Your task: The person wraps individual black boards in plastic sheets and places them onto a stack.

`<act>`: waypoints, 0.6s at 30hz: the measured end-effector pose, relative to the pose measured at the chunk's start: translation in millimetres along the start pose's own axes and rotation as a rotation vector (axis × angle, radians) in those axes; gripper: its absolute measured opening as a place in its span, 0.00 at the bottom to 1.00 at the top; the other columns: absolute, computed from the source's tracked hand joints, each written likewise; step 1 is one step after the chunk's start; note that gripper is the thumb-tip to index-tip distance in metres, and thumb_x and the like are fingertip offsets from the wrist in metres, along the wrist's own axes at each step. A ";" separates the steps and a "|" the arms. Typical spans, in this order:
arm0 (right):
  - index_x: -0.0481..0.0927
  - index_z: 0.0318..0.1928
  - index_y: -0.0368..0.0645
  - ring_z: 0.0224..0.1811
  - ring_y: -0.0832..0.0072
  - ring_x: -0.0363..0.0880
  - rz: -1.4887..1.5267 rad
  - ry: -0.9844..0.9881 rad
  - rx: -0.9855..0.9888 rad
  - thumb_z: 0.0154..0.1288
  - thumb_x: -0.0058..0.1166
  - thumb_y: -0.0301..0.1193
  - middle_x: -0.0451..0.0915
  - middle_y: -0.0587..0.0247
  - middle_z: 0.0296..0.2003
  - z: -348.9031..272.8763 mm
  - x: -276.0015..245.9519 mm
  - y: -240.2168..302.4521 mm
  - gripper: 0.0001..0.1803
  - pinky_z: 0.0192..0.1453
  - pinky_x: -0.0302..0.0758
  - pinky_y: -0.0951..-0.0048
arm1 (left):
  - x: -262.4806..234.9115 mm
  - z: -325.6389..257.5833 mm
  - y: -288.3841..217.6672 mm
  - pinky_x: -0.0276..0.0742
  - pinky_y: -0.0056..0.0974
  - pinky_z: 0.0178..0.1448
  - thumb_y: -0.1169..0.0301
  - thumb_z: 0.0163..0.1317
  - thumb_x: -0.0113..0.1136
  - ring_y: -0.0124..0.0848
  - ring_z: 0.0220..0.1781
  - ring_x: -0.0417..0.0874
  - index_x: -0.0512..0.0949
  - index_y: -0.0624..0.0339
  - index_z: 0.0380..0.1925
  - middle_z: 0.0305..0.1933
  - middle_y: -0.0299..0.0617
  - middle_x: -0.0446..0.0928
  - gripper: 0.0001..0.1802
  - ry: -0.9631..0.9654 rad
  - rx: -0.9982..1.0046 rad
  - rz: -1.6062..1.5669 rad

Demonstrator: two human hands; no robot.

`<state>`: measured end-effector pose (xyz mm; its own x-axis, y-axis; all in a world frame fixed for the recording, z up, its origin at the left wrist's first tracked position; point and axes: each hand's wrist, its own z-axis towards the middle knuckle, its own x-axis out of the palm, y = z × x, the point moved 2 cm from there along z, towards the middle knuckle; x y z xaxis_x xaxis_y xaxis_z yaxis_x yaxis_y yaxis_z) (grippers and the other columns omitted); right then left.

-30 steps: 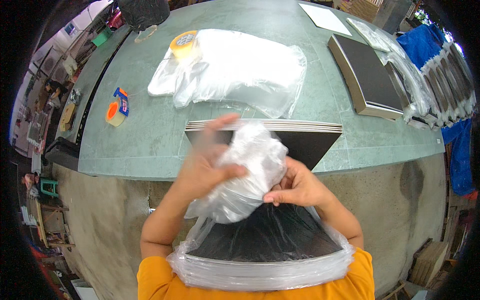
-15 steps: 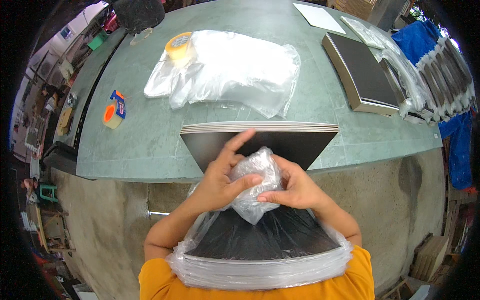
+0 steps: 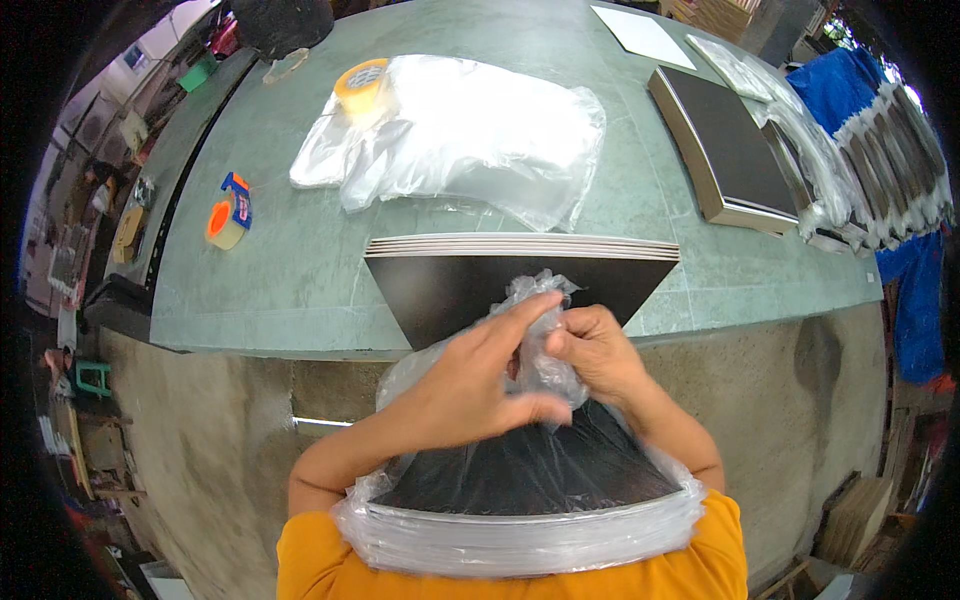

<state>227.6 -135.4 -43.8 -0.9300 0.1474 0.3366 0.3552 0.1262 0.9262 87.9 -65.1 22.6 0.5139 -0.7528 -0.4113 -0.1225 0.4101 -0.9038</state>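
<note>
A bunched clear plastic bag [image 3: 553, 372] is between my hands. My left hand [image 3: 490, 372] cups its left side, index finger stretched along the bunch and thumb apart; the other fingers are partly hidden. On the right side, my right hand [image 3: 600, 350] is closed, pinching the plastic between thumb and fingers. Below the hands, black flat panels [image 3: 500, 475] lie inside clear plastic close against my body. Just beyond the hands stands a stack of black panels with pale edges [image 3: 420, 285], at the table's near edge.
On the green table [image 3: 270, 300] lie a pile of clear plastic bags [image 3: 470, 130], a yellow tape roll [image 3: 361, 88] and a tape dispenser [image 3: 230, 215]. A black panel stack [image 3: 725, 145], plastic-wrapped panels [image 3: 890, 160] and a white sheet [image 3: 640, 37] sit toward the right.
My left hand has swung over the bunched plastic toward the right, its index finger coming down from the panel edge. The bunch now stands narrower and slightly farther from me.
</note>
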 end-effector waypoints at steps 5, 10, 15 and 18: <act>0.73 0.27 0.41 0.19 0.79 0.71 0.499 0.002 -0.045 0.55 0.55 0.37 0.73 0.66 0.20 -15.7 -33.9 -8.0 0.13 0.21 0.67 0.79 | -28.1 -18.9 63.3 0.69 0.32 0.35 0.76 0.49 0.57 0.34 0.31 0.73 0.78 0.62 0.30 0.28 0.43 0.73 0.07 -0.013 0.029 0.053; 0.75 0.29 0.38 0.21 0.79 0.74 0.342 -0.218 -0.148 0.54 0.55 0.33 0.77 0.61 0.23 -50.4 -82.6 5.4 0.10 0.21 0.70 0.79 | -133.4 -98.9 147.6 0.72 0.33 0.36 0.75 0.51 0.49 0.31 0.29 0.75 0.73 0.67 0.31 0.29 0.44 0.75 0.09 -0.698 -0.275 0.217; 0.75 0.26 0.37 0.23 0.81 0.74 0.099 0.137 -0.039 0.51 0.58 0.27 0.76 0.63 0.21 -35.3 -31.6 25.0 0.06 0.26 0.71 0.80 | -102.9 -63.2 61.8 0.70 0.30 0.31 0.75 0.48 0.52 0.26 0.25 0.73 0.72 0.62 0.27 0.26 0.39 0.73 0.05 -0.969 0.167 -0.139; 0.75 0.24 0.37 0.23 0.84 0.72 0.062 0.113 -0.022 0.50 0.59 0.27 0.76 0.66 0.21 -12.0 14.9 33.1 0.07 0.26 0.68 0.83 | -50.3 -25.8 4.2 0.67 0.28 0.29 0.72 0.47 0.58 0.24 0.25 0.72 0.72 0.60 0.26 0.23 0.37 0.72 0.07 -0.181 0.137 -0.069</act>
<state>224.4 -140.8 -6.0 -0.9114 0.0424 0.4092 0.4114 0.0982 0.9061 39.6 -38.8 36.5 0.6628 -0.6815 -0.3102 0.0278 0.4364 -0.8993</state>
